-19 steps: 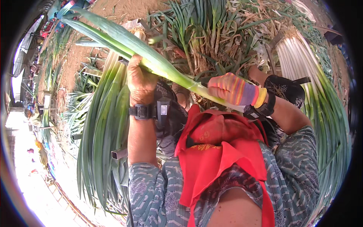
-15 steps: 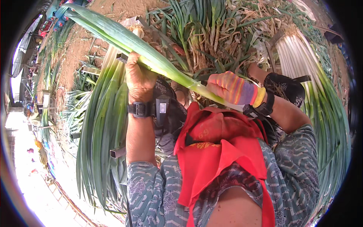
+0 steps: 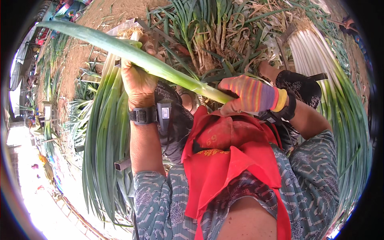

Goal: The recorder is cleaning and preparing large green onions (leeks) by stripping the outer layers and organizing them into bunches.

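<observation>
A long green onion (image 3: 172,73) slants across in front of me, its blue-green leaf tip at the far left and its paler end at my right hand. My left hand (image 3: 139,82), bare, is closed around its leafy part. In a striped knit glove, my right hand (image 3: 254,95) grips the pale end between thumb and fingers just above my red apron (image 3: 228,172). The root end is out of sight. Beside my left forearm lies a bundle of green onions (image 3: 105,124), and the white roots of one stalk (image 3: 134,32) show just beyond my left hand.
Another bundle of green onions (image 3: 340,96) lies to my right, its white stems at the far end. Ahead are loose, soil-covered green onions (image 3: 210,36) among dry leaf scraps (image 3: 272,36). Square metal tube ends (image 3: 122,164) stick out near the left bundle and at right.
The green onion has swung flatter, its leaf tip lower and farther left. My left hand has moved slightly left. My right hand has gone from a fist to a thumb-and-finger grip on the stalk.
</observation>
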A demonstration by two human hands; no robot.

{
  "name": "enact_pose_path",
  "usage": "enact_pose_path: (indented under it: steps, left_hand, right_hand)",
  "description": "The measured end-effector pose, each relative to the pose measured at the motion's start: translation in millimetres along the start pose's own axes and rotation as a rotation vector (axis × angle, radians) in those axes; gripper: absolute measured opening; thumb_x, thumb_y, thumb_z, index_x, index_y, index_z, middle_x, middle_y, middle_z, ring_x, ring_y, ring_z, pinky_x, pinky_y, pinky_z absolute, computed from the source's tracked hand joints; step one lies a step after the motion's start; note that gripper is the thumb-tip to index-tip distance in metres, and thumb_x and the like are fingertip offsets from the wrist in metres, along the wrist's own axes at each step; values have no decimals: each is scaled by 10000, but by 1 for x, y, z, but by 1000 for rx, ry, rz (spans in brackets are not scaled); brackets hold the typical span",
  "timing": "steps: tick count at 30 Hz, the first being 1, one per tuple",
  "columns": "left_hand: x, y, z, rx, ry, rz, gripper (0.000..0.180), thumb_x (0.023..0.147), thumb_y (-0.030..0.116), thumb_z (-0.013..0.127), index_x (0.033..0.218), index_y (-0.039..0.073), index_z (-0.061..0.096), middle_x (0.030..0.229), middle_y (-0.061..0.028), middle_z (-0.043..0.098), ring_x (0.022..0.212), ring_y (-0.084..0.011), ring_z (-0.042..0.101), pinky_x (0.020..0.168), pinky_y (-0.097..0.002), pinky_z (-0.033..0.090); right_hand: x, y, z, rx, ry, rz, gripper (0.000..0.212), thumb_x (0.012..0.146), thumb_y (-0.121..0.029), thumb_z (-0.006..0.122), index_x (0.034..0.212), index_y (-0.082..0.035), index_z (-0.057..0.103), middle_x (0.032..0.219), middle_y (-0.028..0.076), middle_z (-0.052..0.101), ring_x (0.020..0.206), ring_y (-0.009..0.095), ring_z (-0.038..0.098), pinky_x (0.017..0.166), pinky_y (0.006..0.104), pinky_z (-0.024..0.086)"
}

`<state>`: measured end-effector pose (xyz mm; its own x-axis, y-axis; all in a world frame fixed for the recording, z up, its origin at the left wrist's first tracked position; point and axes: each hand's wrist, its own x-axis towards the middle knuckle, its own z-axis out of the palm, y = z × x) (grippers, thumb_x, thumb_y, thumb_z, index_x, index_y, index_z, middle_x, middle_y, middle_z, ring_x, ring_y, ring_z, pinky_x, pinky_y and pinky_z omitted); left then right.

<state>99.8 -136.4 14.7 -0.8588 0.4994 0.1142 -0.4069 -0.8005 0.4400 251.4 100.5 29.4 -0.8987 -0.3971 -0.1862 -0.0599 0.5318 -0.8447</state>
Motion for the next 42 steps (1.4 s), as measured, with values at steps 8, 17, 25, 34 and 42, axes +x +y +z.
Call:
enact_pose_path:
  steps: [8,17,25,34,42]
  left_hand:
    - [5,4,-15,214,342,108,357,824,236,576,1125,52,521,1012,-123,591,922,-297,575,841,-466,480]
    - [-1,-15,-9,60,65,-46,439,830,191,623,1178,-10,445,938,-134,501,871,-255,503,797,-412,448]
    - [1,-8,-7,-85,94,15,296,866,151,560,1074,-33,456,812,-90,449,721,-183,434,680,-335,405]
    - [6,-6,-12,-80,-53,33,357,891,313,539,1051,0,479,772,-72,462,660,-161,426,606,-313,389]
    - [-5,4,-20,26,87,123,314,893,282,551,1031,5,494,761,-62,482,648,-150,434,584,-300,396]
  right_hand:
    - [-18,16,14,-322,165,48,389,716,-298,720,907,-6,549,817,185,584,733,372,576,616,390,446]
    - [1,34,4,567,-241,216,217,841,-204,584,847,12,580,706,73,601,641,171,634,523,293,484]
    - [11,52,7,814,-230,37,189,847,-152,540,840,35,568,798,129,631,683,174,650,548,268,536]
    - [22,53,6,1001,-417,244,370,841,-250,553,939,106,560,863,160,649,716,232,659,625,323,559]
    - [11,20,7,193,-62,13,167,843,-168,565,838,-16,635,678,81,608,674,29,486,598,286,434]
